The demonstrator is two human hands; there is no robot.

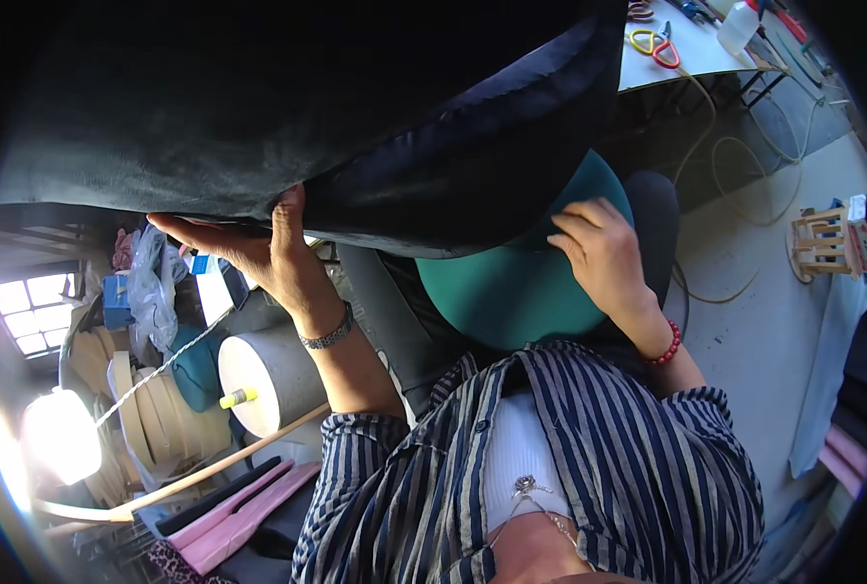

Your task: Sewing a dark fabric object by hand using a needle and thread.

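Both hands working a big dark fabric sheet (288,117).
Left hand (258,243) is gripping its lower hem, fingers closed on the edge; right hand (599,248) is pressing open-fingered on the green round pad (521,292) beneath it.

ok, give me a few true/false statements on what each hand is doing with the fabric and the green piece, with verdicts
1. The left hand grips the edge of the dark fabric. True.
2. The right hand holds the scissors. False: the scissors lie on the white table, away from both hands; the right hand rests on the green piece.
3. The green piece lies partly under the dark fabric. True.
4. The left wrist carries a red bead bracelet. False: the red bead bracelet is on the right wrist; the left has a metal band.
5. Both sleeves are striped. True.
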